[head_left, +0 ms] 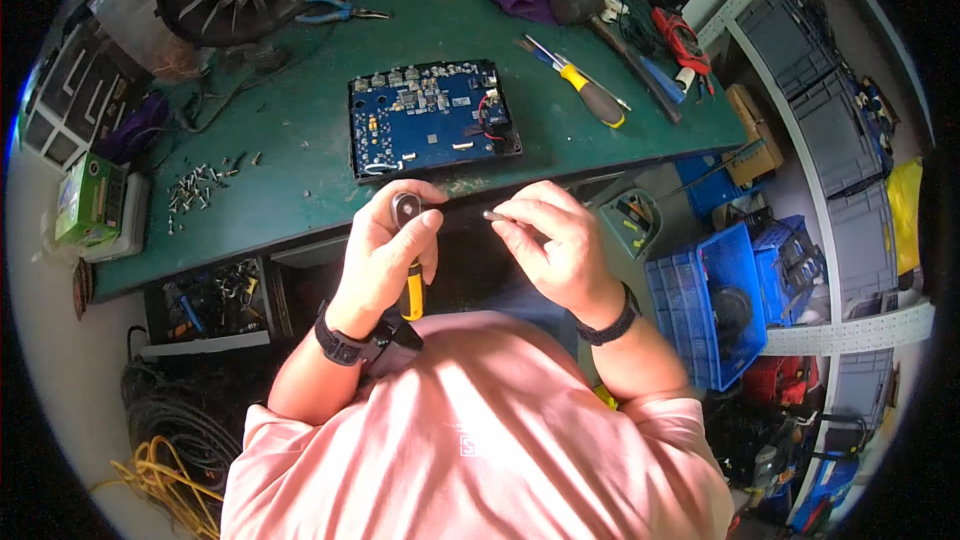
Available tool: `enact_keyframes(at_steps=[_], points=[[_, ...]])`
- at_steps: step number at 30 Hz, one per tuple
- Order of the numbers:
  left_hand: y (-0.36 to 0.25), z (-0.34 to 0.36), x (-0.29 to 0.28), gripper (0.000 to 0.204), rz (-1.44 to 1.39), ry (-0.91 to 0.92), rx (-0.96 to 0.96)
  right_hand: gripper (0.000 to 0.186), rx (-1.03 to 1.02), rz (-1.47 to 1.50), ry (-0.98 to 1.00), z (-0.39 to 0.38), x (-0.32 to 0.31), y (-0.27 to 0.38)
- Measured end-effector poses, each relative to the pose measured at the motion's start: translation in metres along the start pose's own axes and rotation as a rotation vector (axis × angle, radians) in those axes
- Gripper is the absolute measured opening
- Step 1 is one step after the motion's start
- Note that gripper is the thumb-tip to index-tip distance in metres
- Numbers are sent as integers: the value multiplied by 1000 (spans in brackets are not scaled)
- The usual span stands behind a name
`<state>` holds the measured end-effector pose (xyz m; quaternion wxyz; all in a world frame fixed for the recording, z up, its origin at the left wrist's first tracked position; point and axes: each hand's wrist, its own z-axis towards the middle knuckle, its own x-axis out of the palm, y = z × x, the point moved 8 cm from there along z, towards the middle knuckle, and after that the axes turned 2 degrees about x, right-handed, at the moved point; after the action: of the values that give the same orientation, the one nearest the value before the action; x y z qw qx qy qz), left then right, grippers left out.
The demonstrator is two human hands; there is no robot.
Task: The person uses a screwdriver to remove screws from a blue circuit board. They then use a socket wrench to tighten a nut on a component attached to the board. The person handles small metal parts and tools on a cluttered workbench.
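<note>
The ratchet-type tool [406,207] is in your left hand [383,252], in front of your chest and just short of the near edge of the worktop [310,145]. Its round head faces up; its long axis runs from the head back toward your body, ending in a yellow-and-black handle. Your left hand is closed around the tool, thumb pressed beside the head.

The small metal piece [491,215] is in your right hand [562,248], pinched between thumb and index finger, the other fingers loosely curled. Its exact type is too small to tell. Note the governing relation: the piece lies to the right of the tool's head, nearly level with it in view, its free end pointing left toward the head. The two are apart, with an open gap between your hands.

Ahead of both hands, the blue circuit board [425,120] lies flat in its dark housing; your left hand is nearer to it. Beyond its right side rests a yellow-and-grey screwdriver [590,95]. Loose screws [200,187] lie to the left, and blue-handled pliers [335,12] at the far side.
</note>
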<state>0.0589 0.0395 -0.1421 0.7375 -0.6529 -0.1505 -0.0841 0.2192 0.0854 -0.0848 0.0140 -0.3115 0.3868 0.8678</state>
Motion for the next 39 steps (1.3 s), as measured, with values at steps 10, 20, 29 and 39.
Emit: enact_keyframes(at_steps=[10, 20, 29, 39], points=[[10, 5, 6, 29, 61, 33, -73, 13, -1, 37, -45, -3, -1, -2], [18, 4, 20, 15, 126, 83, -116, 14, -35, 32, -36, -7, 6, -3], [22, 3, 21, 13, 100, 109, -138, 15, -49, 99, -40, -9, 10, -4], [24, 3, 22, 11, 108, 97, -193, 10, 61, 364, -115, -12, 6, -12]])
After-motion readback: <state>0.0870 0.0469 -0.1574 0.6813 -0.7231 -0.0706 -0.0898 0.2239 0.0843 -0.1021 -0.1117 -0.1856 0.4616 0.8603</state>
